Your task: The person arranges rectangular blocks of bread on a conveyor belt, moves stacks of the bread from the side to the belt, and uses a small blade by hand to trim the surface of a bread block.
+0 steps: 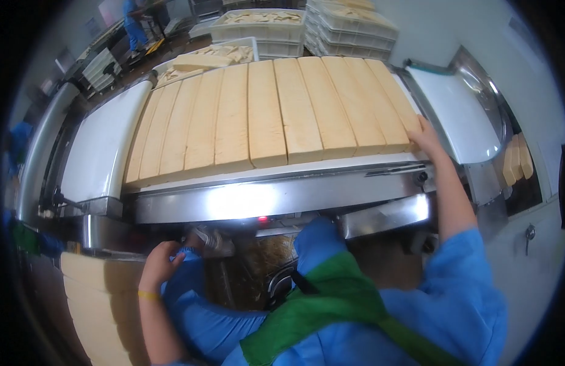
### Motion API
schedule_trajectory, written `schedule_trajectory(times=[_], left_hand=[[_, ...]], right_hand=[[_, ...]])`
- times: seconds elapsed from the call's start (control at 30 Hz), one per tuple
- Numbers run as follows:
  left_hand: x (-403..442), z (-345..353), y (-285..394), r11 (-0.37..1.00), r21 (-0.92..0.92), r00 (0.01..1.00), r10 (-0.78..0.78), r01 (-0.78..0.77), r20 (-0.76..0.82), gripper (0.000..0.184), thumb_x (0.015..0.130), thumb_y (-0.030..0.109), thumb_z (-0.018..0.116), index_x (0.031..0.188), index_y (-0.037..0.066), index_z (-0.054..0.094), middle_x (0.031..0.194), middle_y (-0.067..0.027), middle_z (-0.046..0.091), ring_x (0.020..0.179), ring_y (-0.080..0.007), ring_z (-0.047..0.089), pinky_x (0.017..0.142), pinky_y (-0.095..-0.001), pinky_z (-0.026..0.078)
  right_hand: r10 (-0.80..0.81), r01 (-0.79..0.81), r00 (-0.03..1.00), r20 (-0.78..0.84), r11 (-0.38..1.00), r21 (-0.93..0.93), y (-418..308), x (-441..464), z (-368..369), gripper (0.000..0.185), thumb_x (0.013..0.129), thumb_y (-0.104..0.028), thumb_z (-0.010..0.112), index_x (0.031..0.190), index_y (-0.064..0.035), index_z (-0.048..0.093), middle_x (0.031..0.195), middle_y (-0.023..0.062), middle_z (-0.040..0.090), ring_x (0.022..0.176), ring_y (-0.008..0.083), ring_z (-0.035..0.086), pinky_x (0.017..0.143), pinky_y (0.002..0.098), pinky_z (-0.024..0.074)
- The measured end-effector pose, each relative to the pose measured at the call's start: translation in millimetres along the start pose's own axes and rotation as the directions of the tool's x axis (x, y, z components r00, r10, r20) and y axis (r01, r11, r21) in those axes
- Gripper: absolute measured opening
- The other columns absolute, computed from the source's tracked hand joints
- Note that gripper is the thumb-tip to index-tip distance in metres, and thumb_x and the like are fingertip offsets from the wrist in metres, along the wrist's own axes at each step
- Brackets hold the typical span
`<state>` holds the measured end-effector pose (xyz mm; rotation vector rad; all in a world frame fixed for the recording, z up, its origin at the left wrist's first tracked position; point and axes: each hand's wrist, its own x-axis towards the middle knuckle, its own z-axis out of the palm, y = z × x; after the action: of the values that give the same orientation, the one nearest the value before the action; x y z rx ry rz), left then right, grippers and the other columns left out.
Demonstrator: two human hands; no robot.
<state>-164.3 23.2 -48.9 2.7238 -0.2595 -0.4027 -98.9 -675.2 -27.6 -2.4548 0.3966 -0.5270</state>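
Long pale-yellow loaf-like blocks (264, 116) lie side by side in a row across the belt in front of me. My right hand (424, 139) is at the near end of the rightmost block (389, 100), its thumb over the corner and its fingers along the right side. Low on the left, my left hand (162, 259) is held by my knee with its fingers loosely bent and the thumb apart. Nothing shows in it. Beside that forearm are more pale-yellow blocks (90, 299), partly in shadow.
A steel rail (233, 204) runs along the machine's near edge. White belts lie left (102, 137) and right (450, 107). Behind stand a crate of block pieces (256, 52) and stacked crates (349, 36). Another person (134, 27) works at the far left.
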Motion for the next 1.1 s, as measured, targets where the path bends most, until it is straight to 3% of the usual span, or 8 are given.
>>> schedule_trajectory(times=[0.07,0.1,0.3,0.53,0.73,1.1], left_hand=[[-3,2,-2,0.999,-0.035,1.000,0.006,-0.006,-0.028,0.030,0.081,0.019,0.068,0.105,0.002,0.062,0.097,-0.0155,0.064,0.089,-0.0312,0.063,0.079,-0.0377,0.050],[-5,1,-1,0.999,-0.045,0.999,-0.001,0.000,-0.038,0.030,0.081,0.019,0.068,0.105,0.002,0.062,0.098,-0.0157,0.063,0.089,-0.0311,0.063,0.079,-0.0376,0.050],[-14,-10,11,0.997,-0.072,0.998,-0.027,0.022,-0.062,0.030,0.081,0.019,0.068,0.106,0.002,0.062,0.101,-0.0162,0.064,0.093,-0.0304,0.063,0.082,-0.0370,0.050],[-11,0,-4,0.999,-0.007,0.998,0.041,-0.041,-0.054,0.034,0.082,0.025,0.067,0.109,0.005,0.062,0.105,-0.0166,0.063,0.099,-0.0326,0.060,0.086,-0.0394,0.049],[-10,3,-3,0.994,0.003,0.989,0.113,-0.114,-0.092,0.030,0.082,0.025,0.067,0.103,0.004,0.063,0.096,-0.0163,0.063,0.090,-0.0336,0.061,0.078,-0.0410,0.050],[-9,6,-7,0.995,0.046,0.996,0.087,-0.086,-0.027,0.033,0.082,0.028,0.066,0.105,0.005,0.062,0.099,-0.0152,0.063,0.094,-0.0333,0.059,0.080,-0.0408,0.048]], right_hand=[[-0.283,0.259,0.934,-0.216,0.956,-0.136,19,-5,12,0.048,0.070,-0.017,0.064,0.113,0.0001,0.057,0.113,0.0182,0.057,0.106,0.0300,0.055,0.092,0.0364,0.0440],[-0.192,0.178,0.940,-0.284,0.981,-0.074,5,-20,19,0.043,0.074,-0.014,0.062,0.114,-0.0006,0.057,0.118,0.0181,0.053,0.113,0.0322,0.050,0.097,0.0387,0.0406],[-0.415,0.382,0.861,-0.293,0.909,-0.165,-93,-122,59,0.037,0.076,-0.013,0.063,0.112,-0.0029,0.057,0.119,0.0173,0.052,0.113,0.0344,0.049,0.098,0.0426,0.0369],[-0.434,0.366,0.807,-0.401,0.900,-0.238,-94,-136,103,0.029,0.076,-0.010,0.062,0.104,-0.0023,0.058,0.110,0.0174,0.056,0.106,0.0349,0.052,0.093,0.0443,0.0385],[-0.493,0.432,0.804,-0.333,0.868,-0.244,-81,-136,105,0.018,0.079,-0.006,0.060,0.096,-0.0023,0.060,0.102,0.0161,0.058,0.099,0.0341,0.054,0.088,0.0416,0.0427],[-0.463,0.408,0.835,-0.297,0.884,-0.229,-71,-134,108,0.012,0.083,-0.005,0.057,0.094,0.0004,0.060,0.105,0.0153,0.058,0.100,0.0326,0.054,0.089,0.0400,0.0426]])
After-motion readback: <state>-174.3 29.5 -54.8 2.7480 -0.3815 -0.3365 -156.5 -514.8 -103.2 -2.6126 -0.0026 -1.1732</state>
